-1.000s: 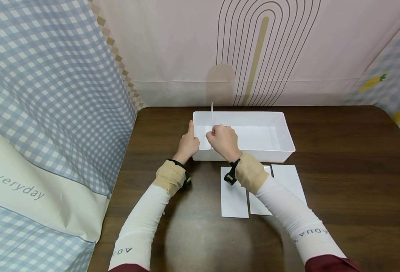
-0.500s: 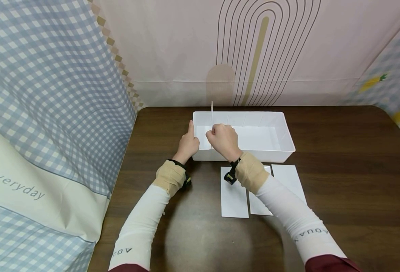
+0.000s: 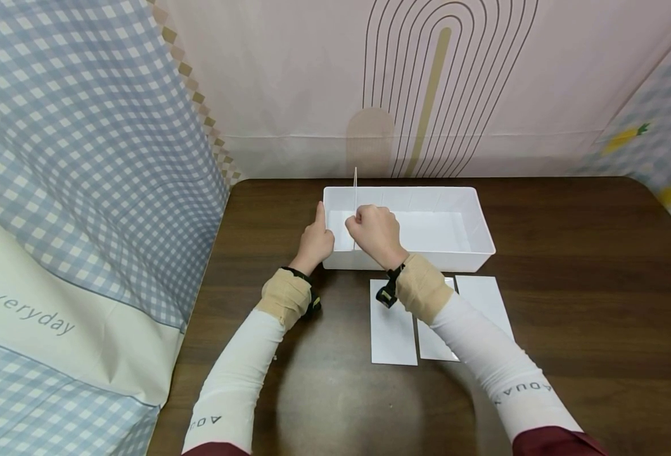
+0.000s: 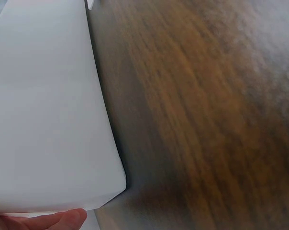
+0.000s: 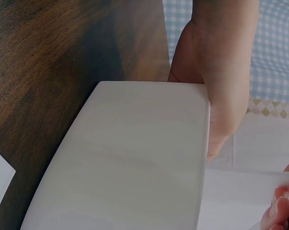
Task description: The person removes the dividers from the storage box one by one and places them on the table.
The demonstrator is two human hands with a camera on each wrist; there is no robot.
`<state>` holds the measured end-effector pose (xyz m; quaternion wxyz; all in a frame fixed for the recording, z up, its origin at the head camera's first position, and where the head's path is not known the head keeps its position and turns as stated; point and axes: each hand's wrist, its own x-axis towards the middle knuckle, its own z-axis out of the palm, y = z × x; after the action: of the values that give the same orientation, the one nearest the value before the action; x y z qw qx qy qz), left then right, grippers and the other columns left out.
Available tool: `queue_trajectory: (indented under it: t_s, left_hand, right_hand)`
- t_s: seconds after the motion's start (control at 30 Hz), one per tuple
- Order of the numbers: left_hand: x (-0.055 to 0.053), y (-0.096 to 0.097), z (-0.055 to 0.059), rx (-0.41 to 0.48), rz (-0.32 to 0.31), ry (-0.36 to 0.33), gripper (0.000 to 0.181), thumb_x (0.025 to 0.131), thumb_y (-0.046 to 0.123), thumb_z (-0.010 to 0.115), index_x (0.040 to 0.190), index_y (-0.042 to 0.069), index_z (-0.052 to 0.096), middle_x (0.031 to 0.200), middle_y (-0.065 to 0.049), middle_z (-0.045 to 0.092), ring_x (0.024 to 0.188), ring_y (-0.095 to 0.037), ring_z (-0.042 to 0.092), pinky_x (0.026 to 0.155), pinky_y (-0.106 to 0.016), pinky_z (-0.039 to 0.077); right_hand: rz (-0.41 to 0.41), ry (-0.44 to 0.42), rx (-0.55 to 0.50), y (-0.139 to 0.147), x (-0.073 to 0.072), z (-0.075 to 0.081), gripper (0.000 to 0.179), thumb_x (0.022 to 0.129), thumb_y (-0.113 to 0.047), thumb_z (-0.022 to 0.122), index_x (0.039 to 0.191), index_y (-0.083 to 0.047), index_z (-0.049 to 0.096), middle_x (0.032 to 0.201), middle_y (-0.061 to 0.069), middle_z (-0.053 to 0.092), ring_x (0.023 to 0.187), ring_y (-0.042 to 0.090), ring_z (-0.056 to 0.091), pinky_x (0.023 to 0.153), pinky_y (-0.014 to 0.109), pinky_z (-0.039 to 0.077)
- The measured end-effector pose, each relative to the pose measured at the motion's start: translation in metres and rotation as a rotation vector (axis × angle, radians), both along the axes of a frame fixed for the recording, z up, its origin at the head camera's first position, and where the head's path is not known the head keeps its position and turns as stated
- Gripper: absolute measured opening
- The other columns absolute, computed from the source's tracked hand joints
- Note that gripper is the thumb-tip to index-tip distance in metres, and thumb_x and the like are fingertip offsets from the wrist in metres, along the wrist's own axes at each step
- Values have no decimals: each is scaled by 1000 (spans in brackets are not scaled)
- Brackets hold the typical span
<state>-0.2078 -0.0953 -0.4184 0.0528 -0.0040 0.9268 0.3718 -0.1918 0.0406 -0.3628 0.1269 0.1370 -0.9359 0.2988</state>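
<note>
A long white plastic box (image 3: 426, 261) stands on the table. My left hand (image 3: 314, 242) holds its left end, the index finger stretched along the outside and the thumb over the rim in the right wrist view. My right hand (image 3: 376, 234) is above the box's left part, its fingers curled. In the right wrist view, the right fingertips (image 5: 281, 208) pinch a thin white divider panel (image 5: 240, 191). From the head view, the divider stands upright across the box, seen edge-on, its far end above the back rim. The left wrist view shows the box's outer wall (image 4: 53, 120) and a left fingertip (image 4: 72, 219).
Three flat white panels lie in front of the box: a left panel (image 3: 392, 339), a middle panel (image 3: 434, 345) partly under the right forearm, and a right panel (image 3: 483, 304). The brown wooden table (image 3: 586, 285) reaches a curtain (image 3: 289, 95) behind the box.
My right hand has shifted slightly up and away, and the divider's far top edge stands a little higher. The left hand and the box have stayed still.
</note>
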Motion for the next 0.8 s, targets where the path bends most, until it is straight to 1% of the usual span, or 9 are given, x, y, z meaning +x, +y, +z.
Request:
queue_trajectory:
  t_s: [0.3,0.6,0.8]
  left_hand:
    - [-1,0,-1,10,4,-10,67,86,5,31,143,11,-2,51,-2,37,39,-13,29,38,-23,26]
    - [-2,0,-2,10,2,-18,67,86,5,31,143,12,-3,52,-2,38,39,-13,29,38,-23,26]
    - [-2,0,-1,6,8,-21,67,86,5,31,143,12,-3,53,-3,38,39,-13,30,38,-23,27]
  right_hand:
    - [0,8,5,-1,-1,3,34,74,-9,45,45,-15,28,43,-4,24,41,9,19,36,20,15]
    - [0,4,14,0,-1,6,35,74,-7,46,45,-15,27,42,-5,23,41,9,18,37,20,15]
    - [-8,2,22,-1,-1,10,34,74,-8,46,45,-15,29,42,-5,25,41,9,20,36,20,16]
